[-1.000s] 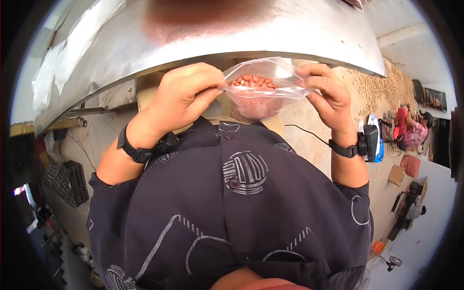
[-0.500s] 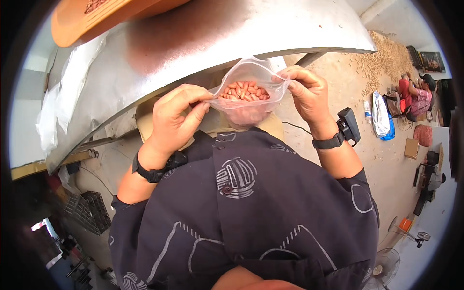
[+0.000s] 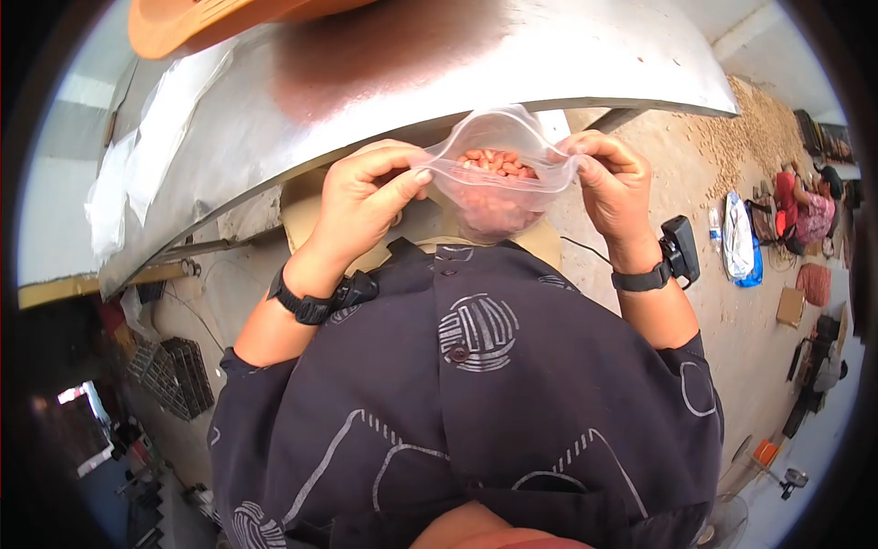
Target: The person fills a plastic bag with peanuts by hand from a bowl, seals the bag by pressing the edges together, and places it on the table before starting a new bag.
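Note:
A clear plastic bag (image 3: 498,212) hangs in front of my chest, just off the near edge of the metal table. Reddish peanuts (image 3: 498,163) fill its lower part, and its mouth gapes between my hands. At the left corner of the mouth, my left hand (image 3: 373,194) pinches the rim between thumb and fingers. My right hand (image 3: 611,178) grips the opposite corner the same way. Both wrists wear black straps with small devices. Above the table at the top left is an orange basin (image 3: 197,23), mostly cut off by the view's edge.
The metal table (image 3: 567,59) curves across the top, with white plastic sheeting (image 3: 151,151) at its left end. A black wire crate (image 3: 172,377) stands lower left. To the right, a person (image 3: 812,210) sits low beside a tan heap (image 3: 754,128) and plastic bags (image 3: 739,240).
The bag's mouth has narrowed and its front wall covers more of the peanuts. My hands keep their pinches. The view has shifted, so the orange basin shows less.

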